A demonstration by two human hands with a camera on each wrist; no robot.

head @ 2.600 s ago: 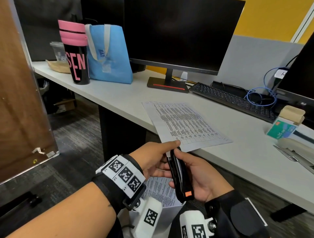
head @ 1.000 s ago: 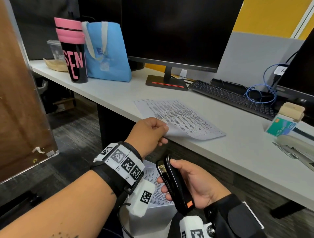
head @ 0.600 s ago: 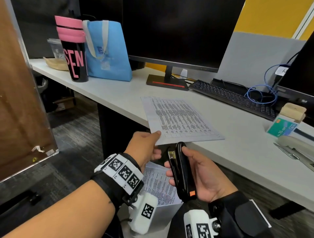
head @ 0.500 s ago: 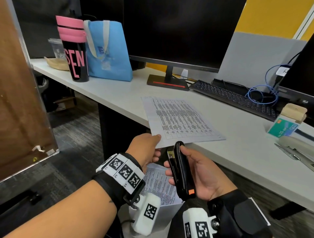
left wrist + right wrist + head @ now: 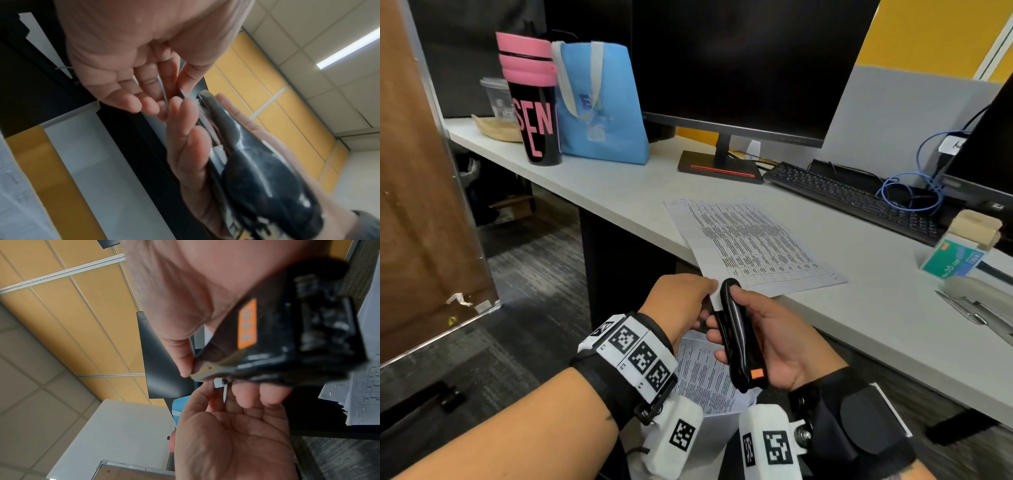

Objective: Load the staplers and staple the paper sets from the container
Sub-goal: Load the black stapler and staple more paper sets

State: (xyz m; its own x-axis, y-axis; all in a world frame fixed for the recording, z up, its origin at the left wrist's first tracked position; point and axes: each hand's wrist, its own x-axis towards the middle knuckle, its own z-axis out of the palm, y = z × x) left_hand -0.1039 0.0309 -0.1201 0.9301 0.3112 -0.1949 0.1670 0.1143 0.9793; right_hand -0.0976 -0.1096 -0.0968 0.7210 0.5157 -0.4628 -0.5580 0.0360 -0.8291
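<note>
- Head view: the right hand (image 5: 774, 342) wraps its fingers and thumb round a black stapler (image 5: 739, 339), held nose-up just below the desk (image 5: 893, 325) edge, at about 6 o'clock of the frame.
- An orange label marks the stapler's rear end, nearest the wrist.
- At 9 o'clock of the stapler, the left hand (image 5: 681, 301) pinches the near corner of the paper set (image 5: 753, 246) between thumb and fingertips.
- That corner sits in the stapler's mouth; the rest of the sheets lie on the desk, stretching toward 12 o'clock and overhanging the edge.
- Left wrist view: the left hand's remaining fingers (image 5: 131, 100) hang loosely curled beside the stapler's nose; the picture is blurred.
- Right wrist view: a sliver of white paper shows at the stapler's front, between the two hands.
- More printed sheets stand in a white container (image 5: 709, 438) below the hands, at 6 o'clock.
- At 3 o'clock on the desk sit a staple box (image 5: 955, 260) and, just nearer, a grey stapler (image 5: 983, 301) lying opened.
- Toward 11 o'clock stand a pink-lidded tumbler (image 5: 534, 102) and a blue bag (image 5: 602, 109); a monitor (image 5: 739, 61) fills 12 o'clock, with a keyboard (image 5: 852, 198) at 2 o'clock.
</note>
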